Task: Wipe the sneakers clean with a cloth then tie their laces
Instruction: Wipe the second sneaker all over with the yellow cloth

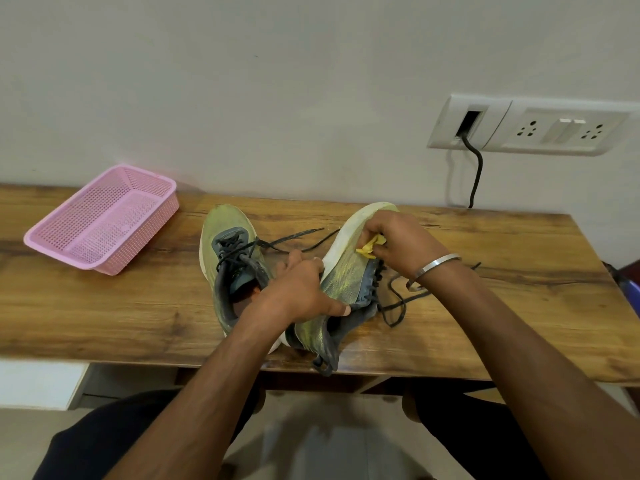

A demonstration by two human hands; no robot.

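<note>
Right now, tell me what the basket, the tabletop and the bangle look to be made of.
Pink basket: moulded plastic by the look, a perforated grid with a glossy rim.
Tabletop: wood or wood-look laminate; printed-looking grain and a smooth sheen, so I can't tell which.
Bangle on the right wrist: metal, silvery and polished, possibly steel.

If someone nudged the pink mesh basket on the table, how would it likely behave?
The pink basket looks like thin perforated plastic and holds nothing visible, so it is probably light. With its wide, low shape on the smooth wooden table, it would likely slide rather than tip. Its mesh walls may flex slightly.
</note>
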